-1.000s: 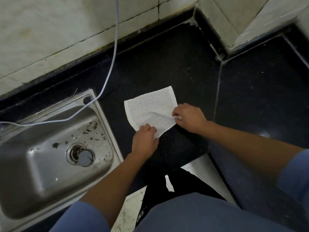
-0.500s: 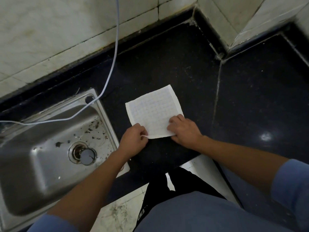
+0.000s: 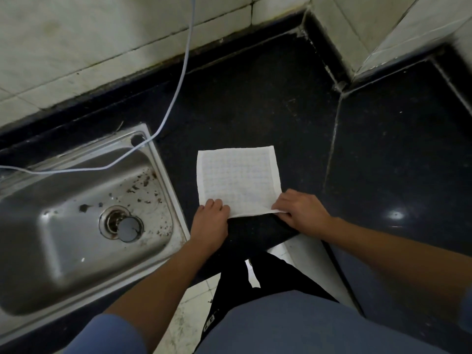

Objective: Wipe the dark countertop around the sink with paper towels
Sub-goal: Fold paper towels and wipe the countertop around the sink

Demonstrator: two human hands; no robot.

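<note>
The paper towel (image 3: 237, 180) lay spread on the dark bench (image 3: 255, 111) beside the sink (image 3: 166, 180). The left hand (image 3: 210, 221) and right hand (image 3: 298, 210) each pinched a near corner. Pulling those corners apart too hard could have torn the thin sheet.

Your 2 bare forearms reach forward and converge, the left one running in from the lower left and the right one from the right edge, both wrists fairly straight. Your left hand (image 3: 210, 221) lies knuckles up, its fingers curled down onto the near left corner of the paper towel (image 3: 237, 180) and its thumb out of sight. Your right hand (image 3: 302, 210) also shows its back, with bent fingers pinching the towel's near right corner, which is raised a little; the 2 hands sit apart, level with each other.
</note>
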